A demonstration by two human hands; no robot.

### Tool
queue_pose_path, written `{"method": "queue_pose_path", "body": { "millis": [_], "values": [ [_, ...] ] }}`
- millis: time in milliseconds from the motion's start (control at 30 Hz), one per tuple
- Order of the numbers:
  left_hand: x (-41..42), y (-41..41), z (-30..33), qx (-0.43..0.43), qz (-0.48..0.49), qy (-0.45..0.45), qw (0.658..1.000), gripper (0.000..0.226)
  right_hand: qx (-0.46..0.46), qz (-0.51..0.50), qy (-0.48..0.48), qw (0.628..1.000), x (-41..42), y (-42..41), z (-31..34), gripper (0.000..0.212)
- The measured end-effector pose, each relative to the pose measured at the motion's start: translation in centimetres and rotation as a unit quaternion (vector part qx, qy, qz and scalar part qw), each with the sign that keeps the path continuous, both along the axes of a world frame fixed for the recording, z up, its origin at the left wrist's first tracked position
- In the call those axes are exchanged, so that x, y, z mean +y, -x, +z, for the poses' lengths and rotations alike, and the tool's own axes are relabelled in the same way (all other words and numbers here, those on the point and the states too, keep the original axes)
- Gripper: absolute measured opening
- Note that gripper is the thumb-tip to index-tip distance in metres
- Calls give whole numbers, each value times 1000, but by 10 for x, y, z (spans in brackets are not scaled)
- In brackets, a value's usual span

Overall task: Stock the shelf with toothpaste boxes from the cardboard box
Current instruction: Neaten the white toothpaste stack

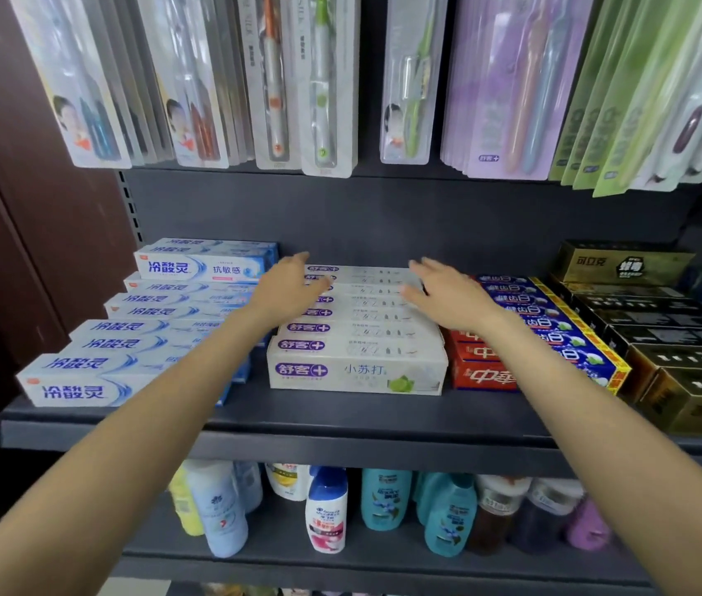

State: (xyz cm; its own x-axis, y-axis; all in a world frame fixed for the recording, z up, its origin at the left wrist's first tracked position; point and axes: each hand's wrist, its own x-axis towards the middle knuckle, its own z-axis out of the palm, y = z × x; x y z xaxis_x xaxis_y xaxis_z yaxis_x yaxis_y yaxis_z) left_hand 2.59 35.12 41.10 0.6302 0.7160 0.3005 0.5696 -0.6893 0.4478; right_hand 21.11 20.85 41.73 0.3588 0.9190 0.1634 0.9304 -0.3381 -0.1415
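Both bare forearms reached in from the bottom corners toward the dark shelf (254,417); the left hand (284,286) lay with fingers straight and loosely spread over the left end of the white toothpaste boxes (358,333), and the right hand (448,294) lay likewise, fingers straight, over their right end; neither gripped anything, and whether they touched the boxes could not be told; eight white boxes with purple logos lay flat in one row running front to back at the middle of the shelf; left of them lay blue-and-white boxes (125,337), about ten showing, some stacked; right of them stood three red boxes (480,363), then about seven blue boxes (555,333), then gold boxes (684,363); toothbrush packs (323,83) hung above; bottles (327,509) stood on the lower shelf.
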Motion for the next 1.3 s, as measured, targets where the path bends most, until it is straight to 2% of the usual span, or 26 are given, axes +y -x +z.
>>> {"method": "queue_pose_path", "body": {
  "millis": [67, 133, 300, 533, 1033, 1167, 1233, 1300],
  "values": [
    [13, -25, -3, 33, 20, 20, 999, 53, 11, -18, 14, 1000, 31, -11, -2, 56],
    [24, -43, -8, 71, 38, 30, 996, 66, 21, -45, 32, 998, 54, -20, -7, 54],
    [47, -52, -23, 163, 17, 48, 985, 81, 48, -74, 104, 991, 80, -24, -21, 68],
    [49, -54, -27, 141, 6, 21, 990, 71, 69, -80, 71, 992, 82, -18, -29, 71],
    [50, -57, -30, 178, 16, 10, 984, 78, 40, -67, 47, 996, 74, -13, -27, 64],
    [55, -56, -31, 185, 14, 26, 982, 78, 66, -73, 38, 994, 66, -2, -19, 58],
    [51, -53, -29, 188, 6, -16, 982, 72, 116, -78, -3, 990, 56, 5, -12, 47],
    [43, -44, -19, 148, -11, -79, 986, 64, 117, -51, -46, 991, 39, 9, -6, 44]
  ]
}}
